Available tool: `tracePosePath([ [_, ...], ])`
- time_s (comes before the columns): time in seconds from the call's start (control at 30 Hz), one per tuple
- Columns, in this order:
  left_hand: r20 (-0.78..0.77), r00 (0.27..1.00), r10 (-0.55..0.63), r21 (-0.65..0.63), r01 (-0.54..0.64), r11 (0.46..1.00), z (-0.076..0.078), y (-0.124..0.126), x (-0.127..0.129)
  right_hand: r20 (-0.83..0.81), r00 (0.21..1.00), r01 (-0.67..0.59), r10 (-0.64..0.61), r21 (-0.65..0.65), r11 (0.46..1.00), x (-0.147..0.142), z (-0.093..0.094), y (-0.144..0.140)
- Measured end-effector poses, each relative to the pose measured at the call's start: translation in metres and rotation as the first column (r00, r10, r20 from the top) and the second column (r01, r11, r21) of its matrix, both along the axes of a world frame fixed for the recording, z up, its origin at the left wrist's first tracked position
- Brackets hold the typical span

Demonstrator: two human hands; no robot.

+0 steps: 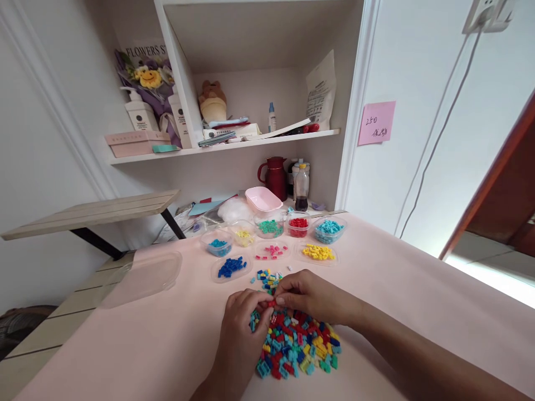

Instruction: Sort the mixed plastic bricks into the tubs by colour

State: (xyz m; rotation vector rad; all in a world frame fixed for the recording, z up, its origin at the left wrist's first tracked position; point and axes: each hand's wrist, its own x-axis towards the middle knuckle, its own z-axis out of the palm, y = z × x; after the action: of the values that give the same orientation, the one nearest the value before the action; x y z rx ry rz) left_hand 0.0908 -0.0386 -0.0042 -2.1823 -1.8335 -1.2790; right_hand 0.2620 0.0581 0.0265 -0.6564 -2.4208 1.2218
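Note:
My left hand [246, 317] and my right hand [304, 294] meet above a heap of mixed toy bricks [297, 345]. A small red brick [271, 303] is pinched between the fingertips of both hands. Past my fingers lies a smaller scatter of blue, white and yellow bricks [267, 277]. Sorted bricks lie by colour beyond that: dark blue bricks [232, 267], pink bricks [272, 252] and yellow bricks [318, 252] on clear lids, with red bricks [298, 224], light blue bricks [329, 228] and green bricks [270, 227] in clear tubs.
An overturned clear lid [146, 275] lies at the left on the pink tabletop [188, 334]. Behind the tubs stand a pink basin [263, 199], a red jug [275, 178] and a bottle of dark liquid [301, 189]. A wooden shelf board [96, 211] juts in at the left.

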Motion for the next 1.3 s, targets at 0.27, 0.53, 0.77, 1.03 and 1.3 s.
tracePosePath([
  [0.27, 0.020, 0.999, 0.033, 0.016, -0.033, 0.999, -0.0023, 0.0015, -0.0007, 0.003, 1.000, -0.008, 0.008, 0.015, 1.000, -0.0007, 0.0007, -0.0011],
  [0.53, 0.041, 0.996, 0.077, -0.015, -0.076, 0.997, -0.0056, 0.0019, -0.0030, -0.053, 0.993, 0.105, -0.101, 0.081, 0.991, -0.0034, 0.0006, -0.0005],
  [0.77, 0.012, 0.998, 0.068, -0.011, -0.067, 0.998, -0.0051, 0.0024, -0.0017, -0.027, 0.993, 0.118, -0.116, 0.123, 0.985, -0.0065, -0.0020, -0.0037],
  [1.03, 0.007, 0.997, 0.073, 0.012, -0.073, 0.997, -0.0068, 0.0020, -0.0017, -0.039, 0.990, 0.141, -0.136, 0.213, 0.967, -0.0089, -0.0043, -0.0046],
  [1.3, 0.003, 0.997, 0.076, 0.033, -0.076, 0.997, -0.0075, 0.0029, -0.0021, -0.038, 0.991, 0.135, -0.129, 0.255, 0.958, -0.0088, -0.0044, -0.0064],
])
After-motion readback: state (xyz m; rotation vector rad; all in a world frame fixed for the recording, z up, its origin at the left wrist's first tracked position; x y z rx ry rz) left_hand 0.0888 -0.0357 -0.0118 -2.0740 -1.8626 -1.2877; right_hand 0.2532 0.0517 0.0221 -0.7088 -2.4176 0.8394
